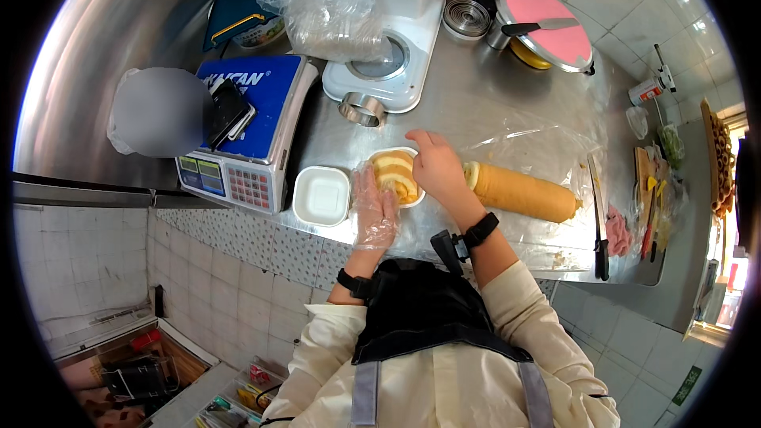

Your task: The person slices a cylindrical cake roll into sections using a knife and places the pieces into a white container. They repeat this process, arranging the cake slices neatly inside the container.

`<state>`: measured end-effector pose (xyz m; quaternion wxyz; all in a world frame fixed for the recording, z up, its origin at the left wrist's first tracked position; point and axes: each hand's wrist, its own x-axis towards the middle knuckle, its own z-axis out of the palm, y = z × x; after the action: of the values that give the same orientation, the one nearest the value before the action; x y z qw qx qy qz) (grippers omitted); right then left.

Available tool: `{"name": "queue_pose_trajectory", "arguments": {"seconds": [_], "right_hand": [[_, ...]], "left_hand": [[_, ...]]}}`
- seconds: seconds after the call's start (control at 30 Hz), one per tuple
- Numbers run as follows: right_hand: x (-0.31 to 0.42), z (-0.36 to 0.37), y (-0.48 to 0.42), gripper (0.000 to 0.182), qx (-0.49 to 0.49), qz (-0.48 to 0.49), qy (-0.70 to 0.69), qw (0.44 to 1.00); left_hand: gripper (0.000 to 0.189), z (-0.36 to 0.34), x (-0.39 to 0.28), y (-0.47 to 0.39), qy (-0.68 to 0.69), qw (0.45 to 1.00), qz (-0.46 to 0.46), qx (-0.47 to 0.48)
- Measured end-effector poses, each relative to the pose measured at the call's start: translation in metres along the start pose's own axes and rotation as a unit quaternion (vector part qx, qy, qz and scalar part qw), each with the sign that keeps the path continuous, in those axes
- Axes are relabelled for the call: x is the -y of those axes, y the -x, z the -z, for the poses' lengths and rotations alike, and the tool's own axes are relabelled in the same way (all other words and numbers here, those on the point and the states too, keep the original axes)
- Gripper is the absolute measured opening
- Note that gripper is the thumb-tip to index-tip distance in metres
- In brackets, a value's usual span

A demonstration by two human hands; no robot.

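Observation:
A round slice of rolled cake (393,171) with a cream-coloured swirl sits in a small white container (409,204). My left hand (376,211), in a clear plastic glove, lies along the left side of the slice with its fingers extended. At the container's right edge is my right hand (439,166), bare, its fingers bent; whether it grips the rim is hidden. An empty white square container (321,196) stands left of my gloved hand. Behind my right wrist, a long cake roll (523,191) lies on clear plastic film (523,244).
A blue-topped scale (261,101) stands left, a white machine (380,80) behind, with a metal ring (361,109) before it. A long knife (597,214) lies right of the roll. Farther back is a pink-topped round stand (538,18) with a spatula (559,24).

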<state>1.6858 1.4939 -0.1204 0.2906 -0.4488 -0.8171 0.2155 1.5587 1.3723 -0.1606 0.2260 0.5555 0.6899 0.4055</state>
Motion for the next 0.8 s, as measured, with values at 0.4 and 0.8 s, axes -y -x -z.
{"name": "queue_pose_trajectory", "arguments": {"seconds": [0.4,0.8], "right_hand": [[0.002,-0.002,0.036,0.024,0.014,0.108,-0.014,0.994],[0.0,-0.015,0.039,0.023,-0.016,0.05,-0.08,0.995]], "left_hand": [[0.059,0.003,-0.002,0.005,-0.068,0.993,-0.086,0.054],[0.06,-0.002,-0.003,0.001,-0.105,0.989,-0.078,0.063]]}}
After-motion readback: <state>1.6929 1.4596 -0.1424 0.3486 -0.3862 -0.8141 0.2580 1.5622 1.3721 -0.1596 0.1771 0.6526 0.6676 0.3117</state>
